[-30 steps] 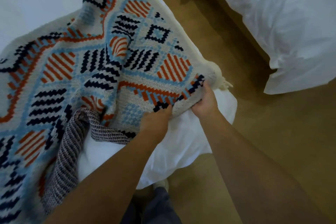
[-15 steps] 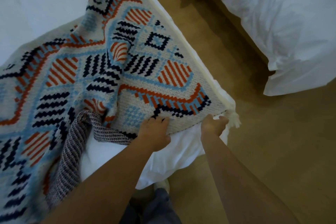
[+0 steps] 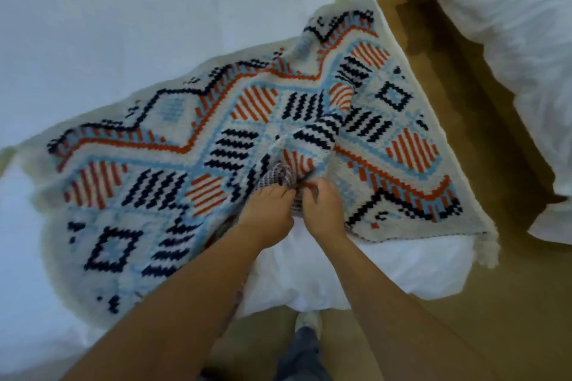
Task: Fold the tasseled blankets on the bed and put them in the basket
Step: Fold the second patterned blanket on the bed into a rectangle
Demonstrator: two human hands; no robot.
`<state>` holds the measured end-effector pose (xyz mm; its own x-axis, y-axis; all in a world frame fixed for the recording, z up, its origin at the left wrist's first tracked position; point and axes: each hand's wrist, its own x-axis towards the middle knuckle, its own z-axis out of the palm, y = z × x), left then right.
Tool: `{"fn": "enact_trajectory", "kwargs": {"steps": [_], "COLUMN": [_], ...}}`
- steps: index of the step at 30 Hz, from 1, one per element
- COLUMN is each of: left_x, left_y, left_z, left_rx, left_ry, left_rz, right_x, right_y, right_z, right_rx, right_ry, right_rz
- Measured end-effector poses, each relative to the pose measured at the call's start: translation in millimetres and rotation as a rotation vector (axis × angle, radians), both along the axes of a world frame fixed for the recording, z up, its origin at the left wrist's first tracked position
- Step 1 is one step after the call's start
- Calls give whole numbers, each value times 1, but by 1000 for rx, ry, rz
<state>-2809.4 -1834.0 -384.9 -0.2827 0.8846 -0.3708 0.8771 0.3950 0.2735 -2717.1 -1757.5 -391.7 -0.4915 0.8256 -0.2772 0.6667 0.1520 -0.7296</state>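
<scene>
A cream knitted blanket (image 3: 216,145) with orange, navy and light-blue patterns lies spread over the corner of the white bed (image 3: 108,25). A cream tassel (image 3: 486,249) hangs from its near right corner. A fold near the front middle is turned up and shows the grey striped underside (image 3: 275,176). My left hand (image 3: 267,210) and my right hand (image 3: 322,207) sit side by side at that fold, fingers curled into the bunched fabric. No basket is in view.
A second bed with white bedding (image 3: 510,40) stands to the right across a strip of tan wooden floor (image 3: 464,303). The white sheet corner (image 3: 356,275) droops below my hands. My shoe (image 3: 308,320) and trouser leg show beneath.
Both hands left the blanket's near right corner and moved left to the turned-up fold in the middle. The right corner now lies flat with its tassel hanging. The camera view shifted left.
</scene>
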Motion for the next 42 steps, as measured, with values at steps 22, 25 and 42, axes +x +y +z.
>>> {"fn": "enact_trajectory", "kwargs": {"steps": [22, 25, 42], "left_x": [-276, -303, -421], "left_y": [-325, -319, -280], "left_z": [5, -12, -42], "left_rx": [-268, -278, 280], "left_ry": [98, -108, -273], "left_rz": [538, 740, 429], "right_x": [-232, -261, -369], "right_y": [-346, -372, -382], "right_z": [-26, -41, -52], "right_rx": [-230, -67, -73], "right_ry": [-231, -425, -251], "right_rz": [428, 596, 286]}}
